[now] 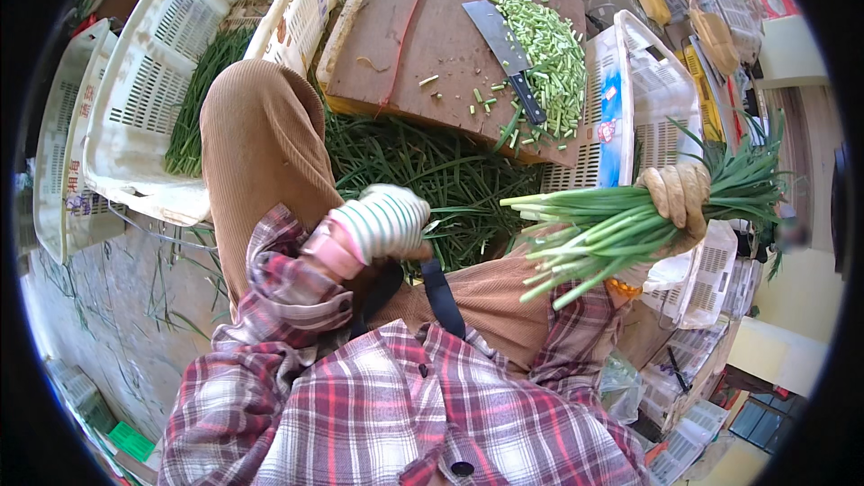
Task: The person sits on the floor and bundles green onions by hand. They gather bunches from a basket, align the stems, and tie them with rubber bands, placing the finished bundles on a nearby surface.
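My right hand [675,199], in a tan-coated glove, is closed around a bunch of long green stalks [601,216], pale cut ends pointing left. My left hand [388,223], in a white and green striped glove, is over my lap; its fingers are mostly hidden, and I cannot tell whether they hold anything. Ahead, a cleaver [499,47] with a black handle lies on a brown wooden board [364,34], beside a pile of chopped green stalks [553,61]. A thin red strip [405,34] lies on the board's left part.
Loose green leaves [439,175] fill the space between my knees and the board. A white plastic crate [145,81] with long greens [209,101] stands left. Another white crate [658,88] is at the right, with more crates behind. Leaf scraps litter the floor [121,304] at left.
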Motion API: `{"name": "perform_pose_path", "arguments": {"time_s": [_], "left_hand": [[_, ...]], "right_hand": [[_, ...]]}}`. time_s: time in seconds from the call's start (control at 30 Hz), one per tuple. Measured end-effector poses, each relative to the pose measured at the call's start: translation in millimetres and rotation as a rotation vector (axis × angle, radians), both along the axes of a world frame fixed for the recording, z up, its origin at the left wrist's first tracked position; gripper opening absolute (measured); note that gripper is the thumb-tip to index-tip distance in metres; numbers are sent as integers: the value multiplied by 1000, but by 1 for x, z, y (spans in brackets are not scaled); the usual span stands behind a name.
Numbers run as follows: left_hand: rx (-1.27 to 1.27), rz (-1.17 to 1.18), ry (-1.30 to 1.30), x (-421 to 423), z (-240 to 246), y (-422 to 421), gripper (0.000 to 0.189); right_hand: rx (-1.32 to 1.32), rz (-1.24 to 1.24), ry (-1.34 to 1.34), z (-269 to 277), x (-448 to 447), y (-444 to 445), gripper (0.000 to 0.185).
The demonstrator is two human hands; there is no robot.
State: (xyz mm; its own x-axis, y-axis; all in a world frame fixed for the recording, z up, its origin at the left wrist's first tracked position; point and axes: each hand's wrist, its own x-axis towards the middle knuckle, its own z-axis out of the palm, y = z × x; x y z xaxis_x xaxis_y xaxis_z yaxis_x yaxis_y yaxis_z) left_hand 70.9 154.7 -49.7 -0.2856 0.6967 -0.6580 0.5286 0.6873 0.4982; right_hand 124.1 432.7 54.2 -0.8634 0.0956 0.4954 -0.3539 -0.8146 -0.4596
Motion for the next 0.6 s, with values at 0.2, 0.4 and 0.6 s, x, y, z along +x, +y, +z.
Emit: {"name": "perform_pose_path", "arguments": {"time_s": [0.2,0.4,0.6], "left_hand": [[1045,625,15,-12,63,8,66],[1125,555,-218,-3,9,75,62],[973,650,-85,-54,50,61,27]], "right_hand": [[282,-60,-101,-19,-20,-28,18],[411,-185,-322,-24,-41,-82,28],[326,-204,-222,-7,-89,-93,26]]}}
